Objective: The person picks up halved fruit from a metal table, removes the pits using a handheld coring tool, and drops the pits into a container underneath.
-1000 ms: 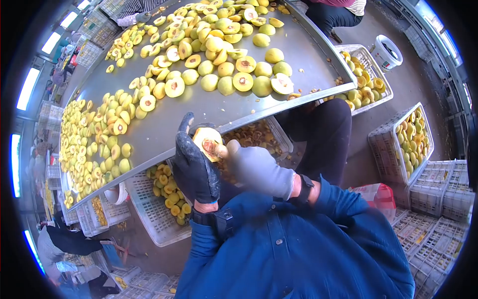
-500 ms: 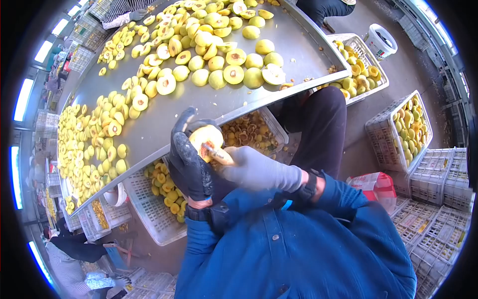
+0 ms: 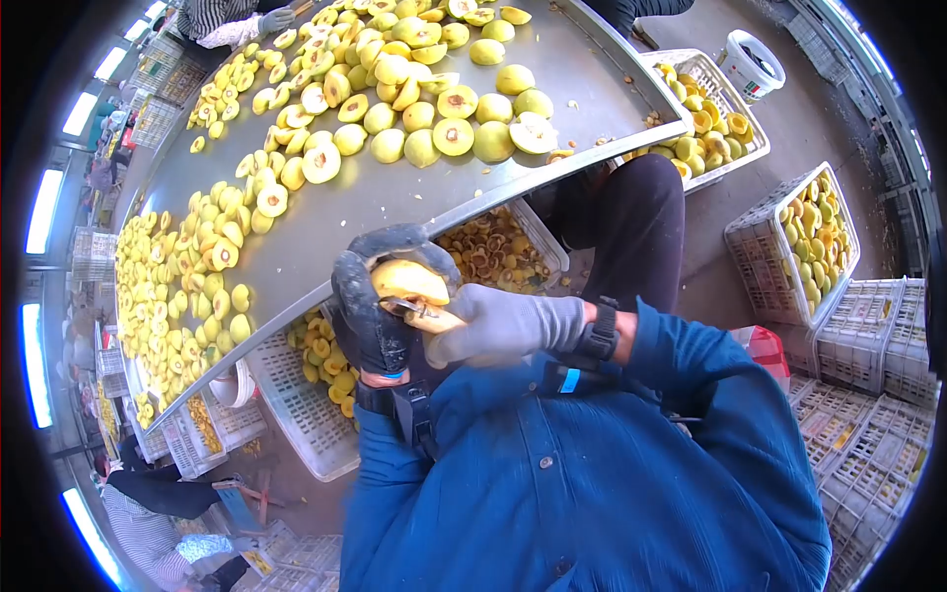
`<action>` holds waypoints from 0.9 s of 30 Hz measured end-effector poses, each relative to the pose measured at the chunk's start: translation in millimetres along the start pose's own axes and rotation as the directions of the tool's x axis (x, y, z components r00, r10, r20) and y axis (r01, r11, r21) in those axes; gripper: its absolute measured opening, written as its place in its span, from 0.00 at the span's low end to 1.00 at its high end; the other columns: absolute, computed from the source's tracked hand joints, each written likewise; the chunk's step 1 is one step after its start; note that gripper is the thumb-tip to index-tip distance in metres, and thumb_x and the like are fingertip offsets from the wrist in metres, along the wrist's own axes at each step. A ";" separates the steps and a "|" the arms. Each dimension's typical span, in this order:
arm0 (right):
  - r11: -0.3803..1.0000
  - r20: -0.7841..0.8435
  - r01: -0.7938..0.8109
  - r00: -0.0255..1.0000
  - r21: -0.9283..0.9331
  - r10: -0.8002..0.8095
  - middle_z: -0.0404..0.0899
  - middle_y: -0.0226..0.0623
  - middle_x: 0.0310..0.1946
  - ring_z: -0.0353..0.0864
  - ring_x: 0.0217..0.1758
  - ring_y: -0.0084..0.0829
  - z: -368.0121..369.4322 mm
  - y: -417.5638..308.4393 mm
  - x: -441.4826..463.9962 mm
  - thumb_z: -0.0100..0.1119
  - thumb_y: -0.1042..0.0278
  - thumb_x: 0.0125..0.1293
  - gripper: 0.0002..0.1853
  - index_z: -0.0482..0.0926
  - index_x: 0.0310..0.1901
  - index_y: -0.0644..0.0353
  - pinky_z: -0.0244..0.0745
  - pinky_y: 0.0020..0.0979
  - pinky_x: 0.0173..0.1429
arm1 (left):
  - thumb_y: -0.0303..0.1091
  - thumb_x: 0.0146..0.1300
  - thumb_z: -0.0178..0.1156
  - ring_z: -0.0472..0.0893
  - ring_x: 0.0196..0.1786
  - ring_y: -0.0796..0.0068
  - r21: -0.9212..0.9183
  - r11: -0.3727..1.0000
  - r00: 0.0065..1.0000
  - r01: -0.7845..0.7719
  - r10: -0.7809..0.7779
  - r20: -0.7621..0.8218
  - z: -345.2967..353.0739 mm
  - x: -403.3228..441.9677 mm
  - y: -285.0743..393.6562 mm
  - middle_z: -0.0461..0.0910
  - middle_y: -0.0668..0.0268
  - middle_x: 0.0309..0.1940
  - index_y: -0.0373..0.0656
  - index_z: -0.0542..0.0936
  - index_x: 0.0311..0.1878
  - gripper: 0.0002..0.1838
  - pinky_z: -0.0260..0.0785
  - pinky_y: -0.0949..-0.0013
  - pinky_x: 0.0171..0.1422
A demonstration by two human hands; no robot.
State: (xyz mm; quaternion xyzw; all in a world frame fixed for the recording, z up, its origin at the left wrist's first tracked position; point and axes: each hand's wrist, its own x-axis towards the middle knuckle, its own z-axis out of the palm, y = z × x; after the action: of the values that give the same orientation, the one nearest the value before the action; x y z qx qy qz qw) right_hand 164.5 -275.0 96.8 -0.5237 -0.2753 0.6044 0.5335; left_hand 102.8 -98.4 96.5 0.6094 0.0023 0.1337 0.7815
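Observation:
My left hand (image 3: 363,301), in a dark, stained glove, is wrapped round a yellow peach half (image 3: 414,280) just beyond the table's near edge. My right hand (image 3: 498,324), in a light grey glove, grips a pitting knife (image 3: 435,319) by its pale handle. The metal end of the knife is against the cut side of the fruit; its exact shape is partly hidden. Many halved peaches (image 3: 454,136) lie on the metal table (image 3: 395,202) ahead of both hands, several with the brown pit hollow showing.
Below the table edge stand a crate of brown pits and scraps (image 3: 498,247) and a white crate (image 3: 296,400) with peach halves. More filled crates (image 3: 794,247) and a white bucket (image 3: 752,67) stand right. Other people are at the far left side, one gloved hand (image 3: 277,19) at the table.
My left hand has turned the peach half, so its rounded side now faces up. The knife's end has moved lower on the fruit, with my right hand still holding it.

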 end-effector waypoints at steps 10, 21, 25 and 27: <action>0.374 -0.439 -0.310 0.835 -0.874 -0.331 0.83 0.42 0.25 0.85 0.29 0.47 -47.6 94.4 35.2 0.57 0.64 0.62 0.09 0.79 0.41 0.58 0.79 0.48 0.34 | 0.53 0.78 0.42 0.77 0.61 0.59 0.034 0.999 0.896 -0.039 0.050 -0.442 -19.7 4.0 -25.6 0.76 0.56 0.55 0.37 0.68 0.68 0.29 0.69 0.52 0.70; 0.507 -0.488 -0.340 0.852 -0.792 -0.190 0.82 0.54 0.28 0.83 0.33 0.56 -63.6 130.3 24.2 0.60 0.56 0.64 0.16 0.77 0.42 0.62 0.77 0.52 0.39 | 0.37 0.74 0.53 0.79 0.55 0.61 0.897 0.379 0.674 0.229 0.604 -0.426 -178.2 -47.5 -20.9 0.80 0.54 0.53 0.36 0.76 0.60 0.18 0.69 0.61 0.64; 0.464 -0.430 -0.305 0.882 -0.832 -0.191 0.83 0.51 0.27 0.84 0.33 0.54 -69.0 158.6 30.8 0.60 0.53 0.64 0.19 0.76 0.49 0.60 0.78 0.50 0.39 | 0.40 0.71 0.58 0.81 0.53 0.56 0.936 0.330 0.842 0.122 0.465 -0.273 -178.0 62.9 -28.0 0.82 0.53 0.50 0.41 0.77 0.62 0.20 0.71 0.58 0.60; 0.489 -0.461 -0.338 0.874 -0.804 -0.155 0.83 0.51 0.27 0.84 0.33 0.55 -64.4 161.8 32.0 0.59 0.52 0.65 0.20 0.75 0.51 0.57 0.78 0.50 0.38 | 0.49 0.68 0.59 0.81 0.53 0.51 0.981 0.129 0.905 0.147 0.382 -0.186 -193.3 119.1 -49.2 0.82 0.51 0.50 0.42 0.75 0.64 0.27 0.71 0.55 0.59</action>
State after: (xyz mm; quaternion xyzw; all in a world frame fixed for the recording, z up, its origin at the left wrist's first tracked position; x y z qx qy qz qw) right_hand 170.3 -304.9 -77.6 -0.8647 -0.3718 0.2626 0.2123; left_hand 195.7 99.9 18.9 0.9261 0.1974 0.2816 0.1550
